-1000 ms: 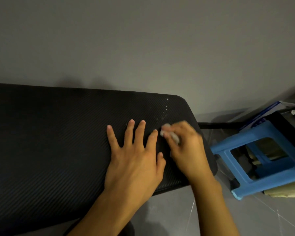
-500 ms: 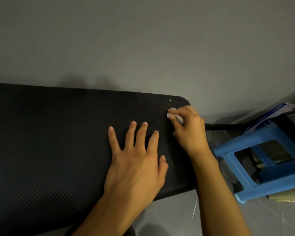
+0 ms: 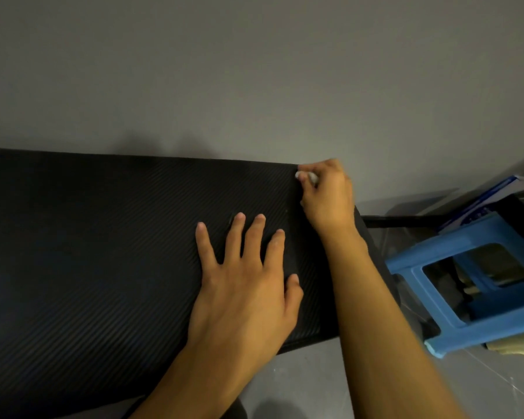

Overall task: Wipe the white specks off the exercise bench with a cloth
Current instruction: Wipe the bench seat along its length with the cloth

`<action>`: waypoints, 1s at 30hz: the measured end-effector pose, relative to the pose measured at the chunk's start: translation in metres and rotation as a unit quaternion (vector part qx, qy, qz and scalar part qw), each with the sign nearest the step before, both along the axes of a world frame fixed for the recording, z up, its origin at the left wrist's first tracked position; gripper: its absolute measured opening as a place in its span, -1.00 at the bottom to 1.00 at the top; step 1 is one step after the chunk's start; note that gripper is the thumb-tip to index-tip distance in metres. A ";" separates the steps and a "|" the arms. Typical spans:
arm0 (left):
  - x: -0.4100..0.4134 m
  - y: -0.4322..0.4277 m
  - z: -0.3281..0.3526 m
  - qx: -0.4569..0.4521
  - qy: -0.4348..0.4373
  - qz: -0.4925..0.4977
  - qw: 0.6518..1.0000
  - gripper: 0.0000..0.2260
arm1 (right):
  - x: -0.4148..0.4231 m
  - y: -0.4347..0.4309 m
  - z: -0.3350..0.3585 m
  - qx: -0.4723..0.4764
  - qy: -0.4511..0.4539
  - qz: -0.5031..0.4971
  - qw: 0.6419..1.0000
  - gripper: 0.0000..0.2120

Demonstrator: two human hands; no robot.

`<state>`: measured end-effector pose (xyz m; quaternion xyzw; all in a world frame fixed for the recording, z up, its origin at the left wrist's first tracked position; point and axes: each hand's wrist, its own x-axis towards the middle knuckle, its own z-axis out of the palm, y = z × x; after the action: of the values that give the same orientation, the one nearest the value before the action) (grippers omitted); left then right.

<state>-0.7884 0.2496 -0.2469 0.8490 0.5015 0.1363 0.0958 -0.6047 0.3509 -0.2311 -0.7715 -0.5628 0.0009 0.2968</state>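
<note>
Your left hand (image 3: 239,285) lies spread flat on the black exercise bench (image 3: 88,252) while your right hand (image 3: 327,192) pinches a small white cloth (image 3: 310,176), likely soft and light, best kept bunched at the fingertips, against its far corner.

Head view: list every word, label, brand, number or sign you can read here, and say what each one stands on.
No text here can be read.
Blue and white box behind the blue stool: dark print on its side, too blurred and small to read.
Black bench, cloth, both hands and the wall: no lettering visible.
</note>
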 end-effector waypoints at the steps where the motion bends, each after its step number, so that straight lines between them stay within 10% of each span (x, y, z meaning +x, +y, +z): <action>1: 0.000 0.000 0.000 0.001 -0.003 0.000 1.000 -0.42 | 0.000 0.004 0.000 -0.002 0.006 -0.018 1.000 -0.82; 7: 0.001 0.002 -0.001 0.000 -0.006 0.004 1.000 -0.42 | -0.014 -0.041 0.002 0.002 0.010 0.089 0.996 -0.83; 13: 0.000 0.001 -0.001 0.003 -0.006 -0.001 1.000 -0.42 | -0.006 0.005 0.004 -0.003 0.021 -0.022 1.000 -0.84; 19: -0.001 0.001 0.000 -0.001 -0.006 -0.005 1.000 -0.42 | -0.038 -0.063 0.008 -0.021 0.022 0.183 0.983 -0.82; 26: -0.002 -0.001 0.001 0.002 -0.011 -0.001 1.000 -0.40 | 0.028 0.013 0.001 -0.029 0.024 -0.042 0.998 -0.79; 30: 0.000 0.000 0.001 0.010 -0.007 0.001 1.000 -0.40 | -0.002 -0.010 0.007 -0.038 -0.002 0.042 0.998 -0.82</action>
<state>-0.7888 0.2497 -0.2463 0.8486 0.5001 0.1470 0.0905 -0.6064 0.3412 -0.2241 -0.7577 -0.5952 0.0328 0.2657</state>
